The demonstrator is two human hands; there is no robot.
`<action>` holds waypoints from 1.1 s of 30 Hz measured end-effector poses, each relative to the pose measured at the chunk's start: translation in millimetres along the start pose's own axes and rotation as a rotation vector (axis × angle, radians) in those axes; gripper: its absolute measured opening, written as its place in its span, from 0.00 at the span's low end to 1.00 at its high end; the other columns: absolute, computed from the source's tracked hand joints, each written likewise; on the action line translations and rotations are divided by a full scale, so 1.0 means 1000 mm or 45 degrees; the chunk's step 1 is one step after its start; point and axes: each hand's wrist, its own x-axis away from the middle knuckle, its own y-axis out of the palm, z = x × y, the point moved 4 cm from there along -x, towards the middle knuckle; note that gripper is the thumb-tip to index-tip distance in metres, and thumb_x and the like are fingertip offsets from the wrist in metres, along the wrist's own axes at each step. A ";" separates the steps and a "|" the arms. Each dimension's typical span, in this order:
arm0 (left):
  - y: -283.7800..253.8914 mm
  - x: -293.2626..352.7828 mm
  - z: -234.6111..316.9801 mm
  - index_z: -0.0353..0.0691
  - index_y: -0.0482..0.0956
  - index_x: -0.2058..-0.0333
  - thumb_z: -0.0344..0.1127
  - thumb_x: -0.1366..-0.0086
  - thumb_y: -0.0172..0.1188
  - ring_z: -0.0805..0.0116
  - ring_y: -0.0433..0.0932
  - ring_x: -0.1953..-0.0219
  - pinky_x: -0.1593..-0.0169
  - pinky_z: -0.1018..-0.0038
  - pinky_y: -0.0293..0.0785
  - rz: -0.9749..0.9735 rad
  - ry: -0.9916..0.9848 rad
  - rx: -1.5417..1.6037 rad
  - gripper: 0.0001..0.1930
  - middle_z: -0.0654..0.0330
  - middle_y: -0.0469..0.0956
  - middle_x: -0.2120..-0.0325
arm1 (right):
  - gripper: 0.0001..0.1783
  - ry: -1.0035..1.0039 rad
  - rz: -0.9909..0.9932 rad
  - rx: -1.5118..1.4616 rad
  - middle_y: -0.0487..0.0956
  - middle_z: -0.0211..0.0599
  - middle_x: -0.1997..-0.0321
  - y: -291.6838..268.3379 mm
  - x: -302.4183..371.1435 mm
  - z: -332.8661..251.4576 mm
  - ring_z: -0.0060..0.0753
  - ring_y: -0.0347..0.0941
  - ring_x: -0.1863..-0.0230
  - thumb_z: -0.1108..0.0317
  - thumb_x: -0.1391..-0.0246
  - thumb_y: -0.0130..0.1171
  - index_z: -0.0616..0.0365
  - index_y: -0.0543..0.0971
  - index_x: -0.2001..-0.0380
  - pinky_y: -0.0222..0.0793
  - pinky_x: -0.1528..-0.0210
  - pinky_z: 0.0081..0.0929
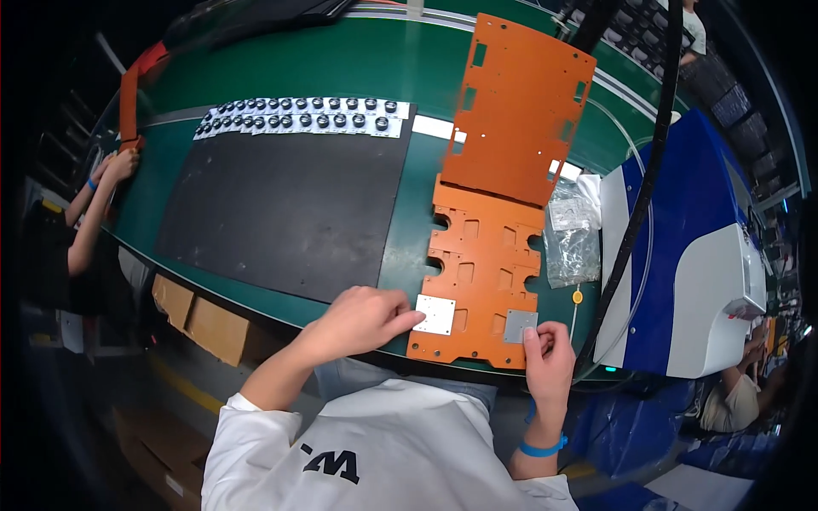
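Observation:
A hinged orange fixture stands in front of me, its base (484, 230) flat on the green bench and its perforated lid (520, 111) swung up at the far side. Two small square metal plates lie at the near end of the base: a bright one (436, 314) at left, a greyer one (519, 325) at right. My left hand (360, 322) is closed, its thumb and finger at the bright plate's left edge. At the grey plate's lower right corner, my right hand (550, 358) is curled with the thumb against it. Its other fingertips are partly hidden.
Left of the fixture lies a black mat (285, 213) with rows of small black round parts on white squares (298, 122). A clear plastic bag (571, 243) and a blue-and-white machine (682, 255) stand right. A dark cable (652, 170) crosses there. Another person's hands (123, 164) work far left.

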 end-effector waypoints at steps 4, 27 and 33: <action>0.005 -0.001 0.003 0.34 0.73 0.76 0.41 0.36 0.56 0.58 0.71 0.82 0.76 0.70 0.63 -0.139 -0.108 0.226 0.15 0.53 0.73 0.85 | 0.11 0.115 -0.156 -0.292 0.63 0.21 0.81 -0.007 -0.005 0.000 0.11 0.54 0.78 0.69 0.45 0.59 0.62 0.71 0.76 0.53 0.76 0.13; -0.088 0.033 -0.081 0.35 0.76 0.64 0.29 0.47 0.63 0.57 0.75 0.61 0.58 0.68 0.73 0.849 0.232 -0.356 0.11 0.57 0.77 0.64 | 0.03 -0.542 0.231 0.207 0.71 0.31 0.72 0.002 0.004 -0.035 0.20 0.64 0.73 0.75 0.45 0.55 0.63 0.75 0.68 0.61 0.71 0.18; -0.086 0.000 -0.080 0.37 0.73 0.55 0.28 0.47 0.62 0.56 0.72 0.57 0.52 0.66 0.69 0.537 0.230 -0.347 0.19 0.56 0.76 0.63 | 0.10 -0.490 0.468 0.086 0.72 0.34 0.59 -0.002 0.007 0.040 0.23 0.66 0.60 0.71 0.38 0.49 0.66 0.72 0.56 0.63 0.55 0.20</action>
